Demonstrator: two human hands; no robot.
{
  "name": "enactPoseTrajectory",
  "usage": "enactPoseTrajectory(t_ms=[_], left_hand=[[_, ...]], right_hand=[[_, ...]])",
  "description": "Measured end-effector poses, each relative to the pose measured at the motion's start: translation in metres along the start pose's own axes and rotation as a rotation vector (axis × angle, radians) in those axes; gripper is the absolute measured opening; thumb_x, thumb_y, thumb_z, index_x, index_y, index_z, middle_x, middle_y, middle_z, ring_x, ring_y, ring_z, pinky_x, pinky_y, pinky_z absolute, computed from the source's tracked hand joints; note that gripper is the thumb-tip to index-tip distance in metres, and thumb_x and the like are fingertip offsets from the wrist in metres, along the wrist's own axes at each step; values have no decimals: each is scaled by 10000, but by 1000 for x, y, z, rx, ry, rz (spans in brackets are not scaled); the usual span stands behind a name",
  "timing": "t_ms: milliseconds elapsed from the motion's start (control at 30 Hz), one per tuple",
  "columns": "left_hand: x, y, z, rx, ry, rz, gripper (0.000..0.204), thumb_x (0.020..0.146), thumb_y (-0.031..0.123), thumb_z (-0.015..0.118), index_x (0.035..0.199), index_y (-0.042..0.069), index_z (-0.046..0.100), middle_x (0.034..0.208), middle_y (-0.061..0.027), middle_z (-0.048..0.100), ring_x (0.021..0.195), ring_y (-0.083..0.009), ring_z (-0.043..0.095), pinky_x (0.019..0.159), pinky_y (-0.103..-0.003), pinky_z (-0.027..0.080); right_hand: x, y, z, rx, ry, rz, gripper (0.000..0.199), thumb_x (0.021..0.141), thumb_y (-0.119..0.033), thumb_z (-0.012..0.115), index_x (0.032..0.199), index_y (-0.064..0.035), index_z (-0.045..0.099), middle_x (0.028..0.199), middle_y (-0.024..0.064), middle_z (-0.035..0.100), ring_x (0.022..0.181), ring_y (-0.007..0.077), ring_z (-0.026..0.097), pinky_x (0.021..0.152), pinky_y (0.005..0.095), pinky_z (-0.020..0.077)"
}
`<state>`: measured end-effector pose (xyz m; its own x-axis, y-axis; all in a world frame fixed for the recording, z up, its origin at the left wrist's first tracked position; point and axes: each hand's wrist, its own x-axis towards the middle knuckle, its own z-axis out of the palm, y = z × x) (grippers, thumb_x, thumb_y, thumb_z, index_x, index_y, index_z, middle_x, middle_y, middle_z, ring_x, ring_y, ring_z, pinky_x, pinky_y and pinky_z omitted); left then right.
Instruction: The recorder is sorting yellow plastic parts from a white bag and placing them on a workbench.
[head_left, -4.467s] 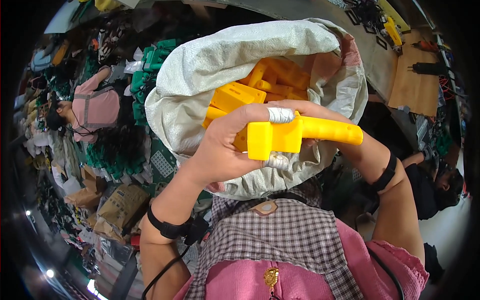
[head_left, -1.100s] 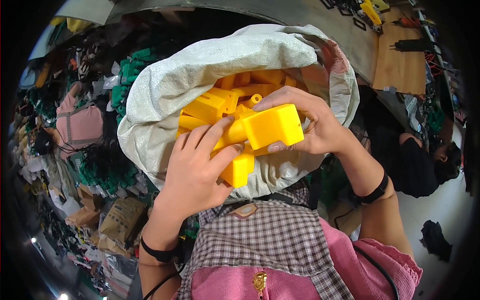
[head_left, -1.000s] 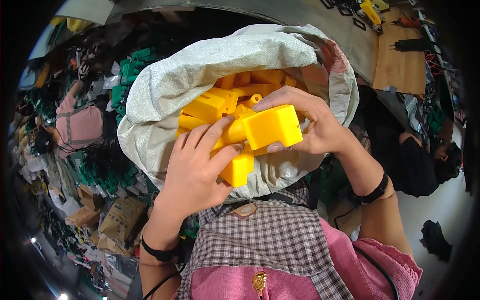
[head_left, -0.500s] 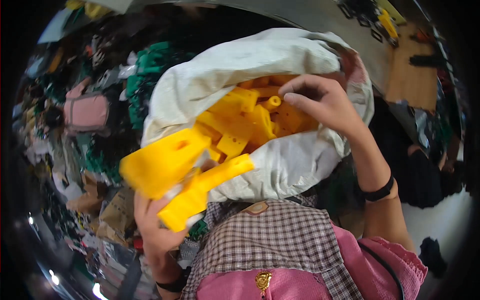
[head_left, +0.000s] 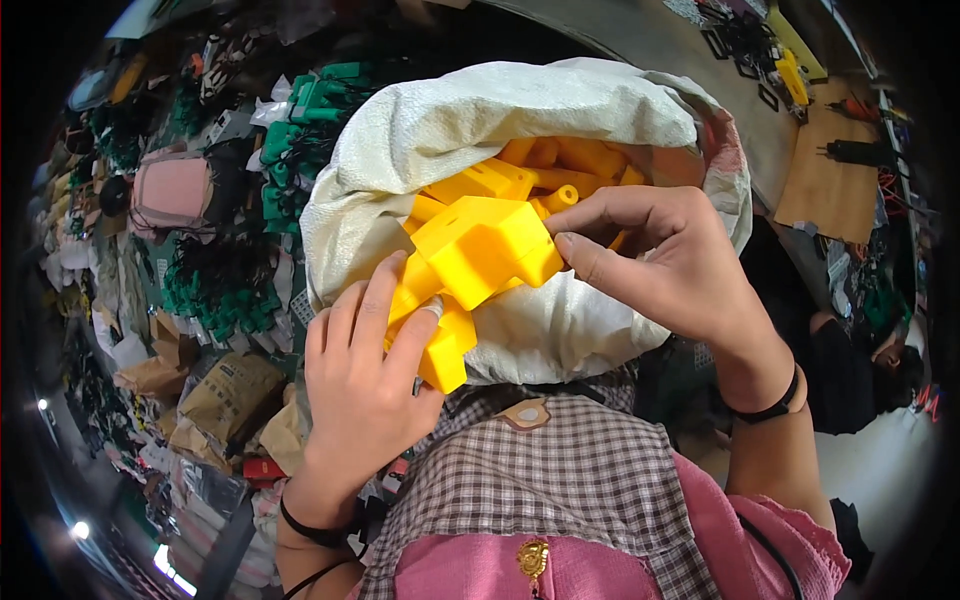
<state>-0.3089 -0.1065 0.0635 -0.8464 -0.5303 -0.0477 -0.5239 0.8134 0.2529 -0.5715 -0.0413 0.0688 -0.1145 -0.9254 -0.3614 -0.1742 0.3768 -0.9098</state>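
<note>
A blocky yellow plastic part (head_left: 480, 245) is raised over the mouth of a white woven sack (head_left: 480, 105). My left hand (head_left: 365, 375) is closed around its lower left side, thumb toward me. A second stepped yellow piece (head_left: 443, 362) shows below, by the left thumb; whether it joins the first I cannot tell. My right hand (head_left: 675, 260) pinches at the part's right corner with thumb and index finger, the other fingers curled. Inside the sack lie several more yellow plastic parts (head_left: 480, 182), one with a round hollow end (head_left: 564, 196).
Green plastic parts with black cords (head_left: 290, 150) pile up at the left, near a pink padded seat (head_left: 172, 190). Brown paper bags (head_left: 232, 395) lie lower left. At the far right are a brown board (head_left: 830, 185) with a black tool (head_left: 858, 151). Another person (head_left: 850, 365) sits at the right.
The left hand has brought the yellow part up and right, over the sack's mouth, and turned it. My right hand has come down from the sack's opening onto the part's corner.
</note>
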Motion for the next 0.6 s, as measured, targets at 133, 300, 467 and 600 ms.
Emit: enactPoseTrajectory(t_ms=[133, 300, 467, 600], left_hand=[[5, 3, 2, 42, -20, 24, 483, 597, 144, 692, 1070, 65, 637, 1359, -196, 520, 1115, -363, 541, 914, -444, 422], [9, 6, 5, 51, -43, 51, 466, 602, 136, 681, 1060, 62, 633, 1363, -198, 513, 1119, -365, 535, 915, -450, 418], [12, 7, 7, 48, -46, 68, 472, 599, 138, 682, 1062, 58, 633, 1369, -196, 506, 1132, -364, 527, 923, -458, 414], [16, 8, 6, 20, -71, 53, 490, 590, 142, 690, 1069, 55, 634, 1375, -190, 501, 1138, -364, 523, 933, -457, 411]], right_hand=[[-5, 3, -3, -83, 46, -68, 215, 817, -131, 716, 944, 43, 712, 808, 96, 735, 735, 122, 699, 698, 248, 547], [-6, 14, -4, -101, 73, -72, 199, 800, -122, 717, 890, 54, 701, 732, 102, 714, 651, 147, 689, 649, 259, 545], [-6, 26, -5, -54, 108, -109, 170, 819, -126, 724, 834, 39, 683, 697, 44, 676, 630, 73, 614, 625, 236, 513], [-6, 33, -8, 183, 58, 24, 147, 843, -124, 716, 831, 21, 695, 727, 3, 671, 663, 39, 591, 638, 210, 499]])
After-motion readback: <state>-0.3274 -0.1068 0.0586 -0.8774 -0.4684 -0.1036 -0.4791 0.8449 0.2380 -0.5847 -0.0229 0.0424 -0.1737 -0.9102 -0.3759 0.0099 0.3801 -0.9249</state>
